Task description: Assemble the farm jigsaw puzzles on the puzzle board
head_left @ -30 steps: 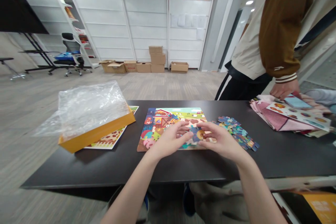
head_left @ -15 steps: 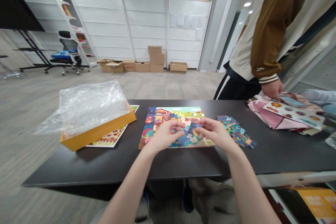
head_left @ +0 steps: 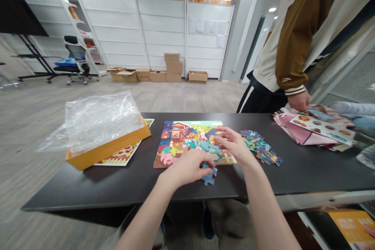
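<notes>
A colourful farm-scene puzzle board [head_left: 168, 140] lies on the dark table in front of me, with several loose pieces over its middle. Just off its near edge, my left hand [head_left: 191, 166] is closed on a blue puzzle piece [head_left: 208, 179], partly hidden by the fingers. Over the board's right side, my right hand [head_left: 233, 143] pinches a dark blue puzzle piece [head_left: 211, 134] with an orange patch. To the right of the board, a heap of loose puzzle pieces [head_left: 263, 147] is spread on the table.
An orange box [head_left: 113, 145] topped with clear plastic wrap [head_left: 101, 119] sits at the left, over a printed sheet [head_left: 123, 155]. At the right, a co-worker's hand [head_left: 300, 100] touches folded pink cloths [head_left: 288, 127] with a sticker sheet [head_left: 322, 127] on top.
My left hand has moved toward me, off the board's near edge, with the blue piece. My right hand has shifted slightly left and up, uncovering more of the board.
</notes>
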Action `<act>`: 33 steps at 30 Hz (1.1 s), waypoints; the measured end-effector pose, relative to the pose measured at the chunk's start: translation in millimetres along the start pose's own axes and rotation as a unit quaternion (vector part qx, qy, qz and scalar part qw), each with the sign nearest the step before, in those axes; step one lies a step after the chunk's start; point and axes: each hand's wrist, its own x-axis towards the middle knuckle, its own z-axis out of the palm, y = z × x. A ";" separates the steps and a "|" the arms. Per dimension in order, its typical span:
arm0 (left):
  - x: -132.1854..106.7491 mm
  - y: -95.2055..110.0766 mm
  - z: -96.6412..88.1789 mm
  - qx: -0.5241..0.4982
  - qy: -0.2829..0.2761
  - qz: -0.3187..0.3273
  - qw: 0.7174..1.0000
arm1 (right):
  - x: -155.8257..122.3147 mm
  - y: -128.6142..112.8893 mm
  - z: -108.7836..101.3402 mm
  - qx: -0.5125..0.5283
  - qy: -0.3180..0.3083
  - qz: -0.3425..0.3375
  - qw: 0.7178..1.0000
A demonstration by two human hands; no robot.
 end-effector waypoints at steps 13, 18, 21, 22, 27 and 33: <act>-13.7 -15.8 -15.9 -0.092 0.092 -0.074 0.989 | 3.6 6.5 13.3 0.002 0.001 0.009 1.000; -9.1 -24.8 -14.5 -0.170 0.186 -0.152 0.956 | 2.2 9.1 17.6 0.015 -0.020 0.025 0.999; -5.2 -27.4 -10.7 -0.179 0.208 -0.142 0.951 | 1.2 11.2 20.2 0.014 -0.031 0.025 0.999; -4.2 -27.7 -9.4 -0.179 0.210 -0.136 0.952 | 0.8 11.5 20.9 0.013 -0.034 0.025 0.999; -1.1 -28.2 -5.2 -0.171 0.213 -0.115 0.955 | -2.0 9.1 22.2 0.017 -0.038 0.024 0.999; 0.1 -26.2 -5.4 -0.159 0.217 -0.101 0.958 | -4.3 6.8 22.7 0.025 -0.031 0.037 0.999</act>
